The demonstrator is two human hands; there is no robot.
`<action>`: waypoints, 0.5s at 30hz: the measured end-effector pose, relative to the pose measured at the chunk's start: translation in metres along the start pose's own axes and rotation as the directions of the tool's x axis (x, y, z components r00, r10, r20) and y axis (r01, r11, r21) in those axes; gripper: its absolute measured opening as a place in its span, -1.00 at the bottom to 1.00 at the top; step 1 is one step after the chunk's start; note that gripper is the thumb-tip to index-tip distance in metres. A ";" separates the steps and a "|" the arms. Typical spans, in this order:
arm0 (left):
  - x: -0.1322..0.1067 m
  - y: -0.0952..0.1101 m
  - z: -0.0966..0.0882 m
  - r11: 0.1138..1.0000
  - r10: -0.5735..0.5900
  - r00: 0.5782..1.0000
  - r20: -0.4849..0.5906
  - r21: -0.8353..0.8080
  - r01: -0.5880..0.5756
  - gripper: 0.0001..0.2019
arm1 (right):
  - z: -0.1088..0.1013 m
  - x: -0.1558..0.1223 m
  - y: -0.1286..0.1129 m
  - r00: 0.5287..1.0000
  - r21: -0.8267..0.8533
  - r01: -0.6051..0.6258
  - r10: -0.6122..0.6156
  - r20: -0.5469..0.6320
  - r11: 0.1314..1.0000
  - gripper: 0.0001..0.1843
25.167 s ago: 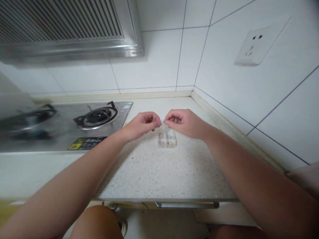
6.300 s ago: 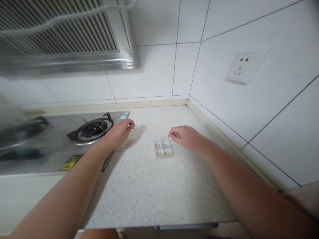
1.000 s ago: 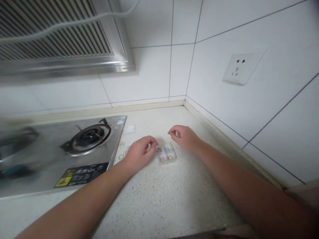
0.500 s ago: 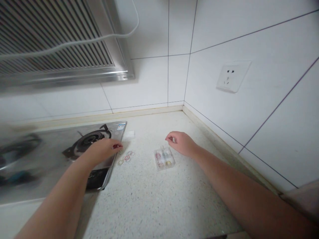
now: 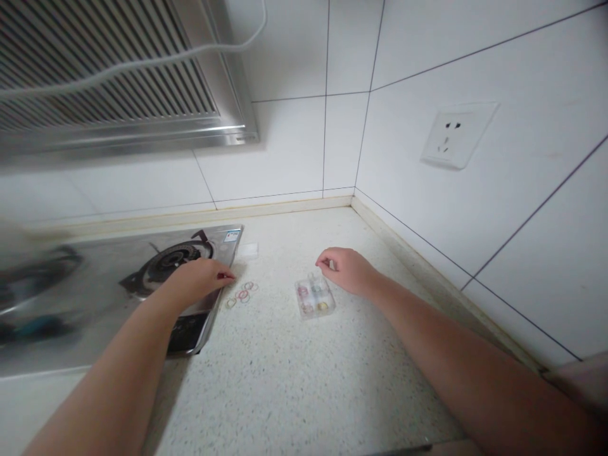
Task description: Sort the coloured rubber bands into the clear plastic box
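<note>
A small clear plastic box (image 5: pixel 315 299) with compartments of coloured rings lies on the speckled counter (image 5: pixel 294 373). My right hand (image 5: pixel 346 270) rests just behind it with fingers curled, and whether it holds anything is hidden. My left hand (image 5: pixel 197 280) hovers over the stove's right edge, fingertips pinched on a small red ring (image 5: pixel 220 275). Several loose coloured rings (image 5: pixel 241 294) lie on the counter right of that hand. The box's clear lid (image 5: pixel 248 250) lies farther back.
A steel gas stove (image 5: pixel 109 288) with a black burner (image 5: pixel 171 258) fills the left. A range hood (image 5: pixel 118 69) hangs above it with a white cable across it. White tiled walls meet in a corner, with a socket (image 5: pixel 453 136) on the right wall.
A second ago my left hand was at the box; it has moved left to the loose rings with a red ring pinched. My right hand has stayed by the box.
</note>
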State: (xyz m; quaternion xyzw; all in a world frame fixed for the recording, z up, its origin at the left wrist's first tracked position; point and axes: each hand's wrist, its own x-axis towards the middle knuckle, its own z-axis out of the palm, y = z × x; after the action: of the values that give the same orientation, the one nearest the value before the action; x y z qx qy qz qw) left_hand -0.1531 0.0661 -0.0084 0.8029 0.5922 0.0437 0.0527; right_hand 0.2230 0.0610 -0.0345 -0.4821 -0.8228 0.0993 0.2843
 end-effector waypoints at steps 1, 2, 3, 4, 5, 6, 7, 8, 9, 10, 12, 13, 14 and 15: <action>0.000 0.000 0.000 1.000 0.004 1.000 0.019 0.007 -0.005 -0.73 | 0.000 0.000 0.000 1.000 -0.001 0.002 -0.002 0.001 1.000 -0.84; 0.001 0.001 0.000 1.000 0.011 0.999 0.046 0.022 -0.012 -0.72 | 0.000 0.000 -0.001 1.000 -0.001 0.006 -0.006 0.002 1.000 -0.84; 0.001 0.001 -0.001 0.999 0.013 0.998 0.066 0.038 -0.015 -0.70 | -0.001 0.000 -0.001 1.000 -0.001 0.010 -0.010 0.003 1.000 -0.84; 0.001 0.002 -0.001 0.999 0.008 0.997 0.070 0.048 -0.011 -0.70 | -0.001 -0.001 -0.002 1.000 -0.003 0.014 -0.013 0.004 1.000 -0.84; 0.002 0.002 -0.001 0.998 0.004 0.997 0.071 0.059 -0.008 -0.69 | -0.001 -0.001 -0.002 1.000 -0.006 0.017 -0.017 0.005 1.000 -0.84; 0.002 0.003 0.000 0.997 0.003 0.998 0.069 0.072 -0.008 -0.68 | -0.002 -0.001 -0.003 1.000 -0.009 0.023 -0.023 0.006 1.000 -0.84; 0.002 0.003 0.000 0.996 0.003 0.998 0.066 0.087 -0.009 -0.68 | -0.002 -0.001 -0.004 1.000 -0.011 0.030 -0.030 0.010 0.999 -0.83; 0.003 0.003 0.001 0.995 0.006 0.998 0.064 0.101 -0.012 -0.68 | -0.002 -0.001 -0.005 0.999 -0.013 0.037 -0.037 0.014 0.999 -0.83; 0.003 0.004 0.001 0.993 0.008 0.998 0.062 0.114 -0.015 -0.68 | -0.003 -0.001 -0.005 0.999 -0.015 0.043 -0.043 0.019 0.999 -0.83; 0.003 0.004 0.002 0.992 0.008 0.998 0.063 0.124 -0.016 -0.68 | -0.003 -0.001 -0.006 0.999 -0.016 0.047 -0.046 0.023 0.999 -0.83; 0.003 0.006 0.002 0.990 0.001 0.998 0.058 0.142 -0.009 -0.69 | -0.003 -0.001 -0.007 0.999 -0.019 0.043 -0.043 0.025 0.999 -0.83; 0.003 0.007 0.002 0.989 -0.003 0.999 0.054 0.148 -0.005 -0.69 | -0.003 -0.001 -0.007 0.999 -0.021 0.040 -0.039 0.024 0.999 -0.83; 0.003 0.009 0.002 0.989 -0.005 0.999 0.048 0.151 -0.003 -0.70 | -0.003 -0.001 -0.007 0.999 -0.023 0.037 -0.036 0.021 0.999 -0.84; 0.002 0.010 0.001 0.988 -0.005 0.999 0.041 0.154 -0.001 -0.71 | -0.003 -0.001 -0.007 0.999 -0.023 0.036 -0.035 0.021 0.999 -0.84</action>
State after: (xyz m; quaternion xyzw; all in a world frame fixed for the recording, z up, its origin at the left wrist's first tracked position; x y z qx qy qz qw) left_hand -0.1426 0.0652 -0.0083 0.8047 0.5933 -0.0188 0.0026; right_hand 0.2201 0.0561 -0.0297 -0.4696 -0.8351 0.0897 0.2720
